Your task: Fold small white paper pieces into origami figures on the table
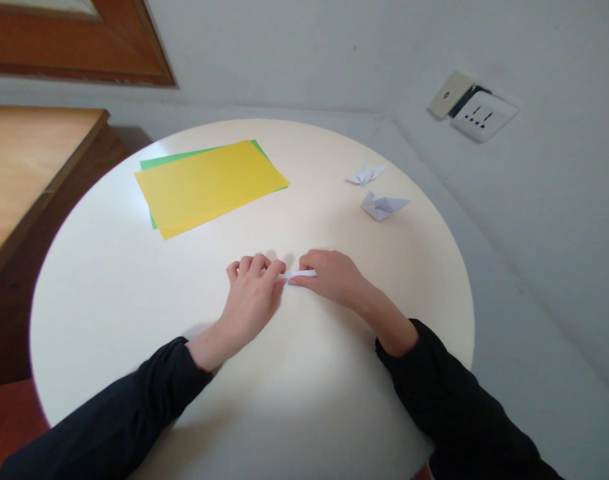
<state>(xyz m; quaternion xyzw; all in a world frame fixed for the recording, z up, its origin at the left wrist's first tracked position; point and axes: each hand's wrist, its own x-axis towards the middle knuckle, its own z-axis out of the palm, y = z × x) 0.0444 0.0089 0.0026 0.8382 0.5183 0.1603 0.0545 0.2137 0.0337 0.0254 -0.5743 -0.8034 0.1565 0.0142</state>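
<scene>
A small folded piece of white paper [299,274] lies on the round cream table [109,287], pinched between both hands. My left hand [249,293] curls its fingers over the paper's left end. My right hand [334,275] presses down on its right end, thumb along the edge. Most of the paper is hidden under the fingers. Both arms wear dark sleeves.
A yellow sheet [209,185] lies on a green sheet [154,161] at the back left of the table. Two folded white paper figures [365,175] [383,205] sit at the back right. A wooden cabinet [29,167] stands left; a wall socket [477,110] is at the right.
</scene>
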